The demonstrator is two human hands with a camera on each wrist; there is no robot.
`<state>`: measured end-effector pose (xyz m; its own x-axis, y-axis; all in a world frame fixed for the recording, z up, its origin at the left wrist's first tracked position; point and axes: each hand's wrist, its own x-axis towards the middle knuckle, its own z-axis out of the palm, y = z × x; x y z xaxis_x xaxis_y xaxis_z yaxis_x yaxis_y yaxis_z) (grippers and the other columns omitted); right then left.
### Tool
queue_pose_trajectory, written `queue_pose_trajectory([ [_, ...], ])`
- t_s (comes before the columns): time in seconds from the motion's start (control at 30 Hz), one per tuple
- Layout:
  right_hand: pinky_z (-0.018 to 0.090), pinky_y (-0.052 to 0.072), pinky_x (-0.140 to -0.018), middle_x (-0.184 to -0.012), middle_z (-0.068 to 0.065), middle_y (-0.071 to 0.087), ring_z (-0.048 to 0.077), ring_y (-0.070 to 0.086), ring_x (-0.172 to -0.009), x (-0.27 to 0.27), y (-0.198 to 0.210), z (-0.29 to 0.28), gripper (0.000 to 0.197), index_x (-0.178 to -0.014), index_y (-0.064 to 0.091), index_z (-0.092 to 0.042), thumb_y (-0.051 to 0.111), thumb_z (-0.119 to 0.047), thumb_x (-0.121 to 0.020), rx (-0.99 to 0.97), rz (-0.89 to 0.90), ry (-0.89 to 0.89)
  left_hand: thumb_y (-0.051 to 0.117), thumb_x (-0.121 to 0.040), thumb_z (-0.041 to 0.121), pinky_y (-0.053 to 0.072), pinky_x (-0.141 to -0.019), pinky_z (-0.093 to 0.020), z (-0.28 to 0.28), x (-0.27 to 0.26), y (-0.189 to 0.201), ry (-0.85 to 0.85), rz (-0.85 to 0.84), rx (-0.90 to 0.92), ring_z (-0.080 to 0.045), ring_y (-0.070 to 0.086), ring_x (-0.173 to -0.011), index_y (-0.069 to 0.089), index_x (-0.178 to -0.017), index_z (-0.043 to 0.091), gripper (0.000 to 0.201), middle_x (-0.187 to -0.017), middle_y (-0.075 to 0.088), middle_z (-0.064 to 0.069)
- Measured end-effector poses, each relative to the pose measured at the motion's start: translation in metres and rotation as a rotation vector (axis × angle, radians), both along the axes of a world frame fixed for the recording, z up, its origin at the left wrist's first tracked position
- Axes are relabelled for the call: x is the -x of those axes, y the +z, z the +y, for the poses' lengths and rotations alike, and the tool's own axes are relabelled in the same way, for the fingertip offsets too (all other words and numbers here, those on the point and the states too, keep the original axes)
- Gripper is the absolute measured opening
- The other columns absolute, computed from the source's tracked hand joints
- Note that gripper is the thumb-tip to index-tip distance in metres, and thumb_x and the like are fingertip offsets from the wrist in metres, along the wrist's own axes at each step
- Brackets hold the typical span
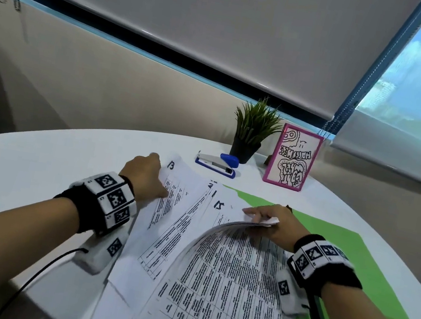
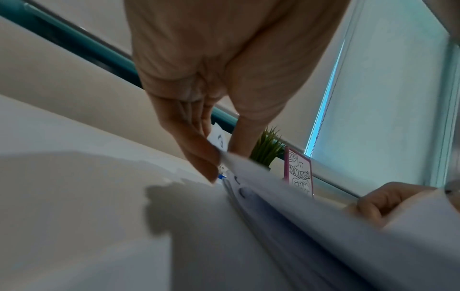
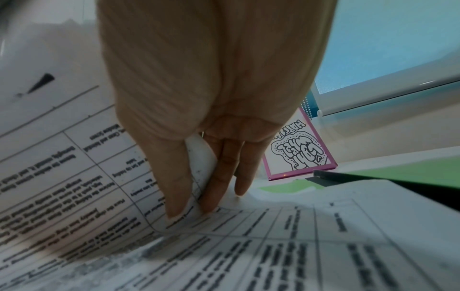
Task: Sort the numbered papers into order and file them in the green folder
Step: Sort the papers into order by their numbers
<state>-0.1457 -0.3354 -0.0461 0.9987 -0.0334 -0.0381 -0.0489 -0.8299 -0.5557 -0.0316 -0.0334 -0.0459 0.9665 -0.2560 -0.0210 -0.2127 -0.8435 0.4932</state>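
Note:
Printed sheets with hand-written numbers lie fanned across the white table [image 1: 37,158]. My left hand [image 1: 146,176] pinches the left edge of the sheet marked 13 [image 1: 180,182], thumb on top; the left wrist view shows fingers [image 2: 199,157] under the paper edge. My right hand [image 1: 270,225] pinches the top corner of several sheets [image 1: 230,268] and bends them upward, uncovering the sheet marked 15 [image 1: 219,205]. In the right wrist view the thumb [image 3: 174,187] and fingers [image 3: 219,177] clamp the curled paper [image 3: 201,155]. The green folder [image 1: 349,255] lies open under the papers, at right.
A blue and white stapler [image 1: 217,163] lies behind the papers. A small potted plant [image 1: 253,130] and a pink-framed drawing [image 1: 291,157] stand at the table's back edge, below a window blind [image 1: 199,18]. A black cable [image 1: 43,270] runs from my left wrist.

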Motion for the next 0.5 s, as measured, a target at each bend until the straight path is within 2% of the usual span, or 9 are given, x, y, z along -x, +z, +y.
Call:
queue_pose_trajectory([
  [0.07,-0.002,0.040,-0.075,-0.119,0.000,0.068,0.013,0.063,-0.110,0.000,0.001,0.000,0.039,-0.067,0.056,-0.038,0.079,-0.008,-0.077,-0.012,-0.005,0.000,0.081,-0.071,0.026,0.040,-0.069,-0.029,0.003,-0.001,0.001,0.030,-0.008,0.079,-0.027,0.059,-0.092,0.052,-0.095,0.013,0.040,-0.096,0.061,-0.007],
  [0.13,-0.003,0.039,-0.073,-0.119,0.000,0.068,0.014,0.063,-0.108,0.001,0.001,0.000,0.041,-0.068,0.055,-0.042,0.078,-0.009,-0.079,-0.028,-0.012,0.003,0.084,-0.071,0.019,0.044,-0.068,-0.029,0.005,-0.004,0.003,-0.007,0.050,0.226,-0.025,0.061,-0.081,0.058,-0.080,0.014,0.028,-0.082,0.065,-0.006],
  [0.2,-0.004,0.038,-0.070,-0.118,-0.001,0.068,0.012,0.064,-0.105,0.003,0.003,-0.001,0.039,-0.069,0.057,-0.043,0.078,-0.011,-0.079,-0.030,-0.019,0.012,0.082,-0.074,0.013,0.049,-0.062,-0.029,0.006,-0.003,0.008,-0.091,0.141,0.532,-0.022,0.057,-0.064,0.058,-0.069,0.011,0.024,-0.066,0.060,-0.005],
  [0.27,-0.004,0.038,-0.070,-0.117,-0.003,0.069,0.011,0.065,-0.102,0.005,0.005,-0.003,0.038,-0.069,0.058,-0.044,0.078,-0.013,-0.080,-0.008,-0.032,0.017,0.077,-0.081,0.011,0.046,-0.054,-0.024,0.002,0.004,0.019,-0.129,0.094,0.788,-0.016,0.052,-0.059,0.059,-0.073,0.010,0.019,-0.069,0.059,-0.004],
  [0.33,-0.001,0.039,-0.071,-0.107,-0.006,0.070,0.007,0.063,-0.093,0.007,0.005,-0.005,0.032,-0.084,0.067,-0.041,0.078,-0.011,-0.079,0.044,-0.013,0.002,0.073,-0.085,0.016,0.040,-0.052,-0.021,-0.002,0.008,0.032,-0.114,-0.095,0.831,-0.011,0.051,-0.058,0.059,-0.077,0.015,0.016,-0.075,0.061,0.000],
  [0.4,0.002,0.041,-0.073,-0.093,-0.015,0.066,-0.003,0.059,-0.085,0.009,0.001,-0.009,0.028,-0.105,0.073,-0.022,0.078,-0.011,-0.080,0.116,0.010,0.000,0.070,-0.088,0.021,0.040,-0.052,-0.022,-0.004,0.009,0.047,-0.095,-0.262,0.800,-0.010,0.052,-0.061,0.059,-0.081,0.017,0.013,-0.076,0.061,0.005],
  [0.43,0.003,0.043,-0.074,-0.089,-0.016,0.064,-0.007,0.059,-0.084,0.010,-0.001,-0.009,0.028,-0.106,0.073,-0.016,0.078,-0.010,-0.079,0.101,0.012,-0.006,0.069,-0.089,0.022,0.042,-0.054,-0.021,-0.004,0.010,0.054,-0.095,-0.323,0.781,-0.010,0.053,-0.064,0.060,-0.084,0.016,0.012,-0.076,0.061,0.006],
  [0.5,0.009,0.050,-0.082,-0.085,-0.009,0.066,-0.004,0.063,-0.090,0.010,-0.003,-0.011,0.023,-0.096,0.073,-0.018,0.079,-0.006,-0.077,0.067,0.006,-0.018,0.066,-0.092,0.023,0.042,-0.057,-0.017,-0.003,0.010,0.065,-0.106,-0.397,0.715,-0.009,0.054,-0.067,0.060,-0.091,0.013,0.012,-0.076,0.060,0.007],
])
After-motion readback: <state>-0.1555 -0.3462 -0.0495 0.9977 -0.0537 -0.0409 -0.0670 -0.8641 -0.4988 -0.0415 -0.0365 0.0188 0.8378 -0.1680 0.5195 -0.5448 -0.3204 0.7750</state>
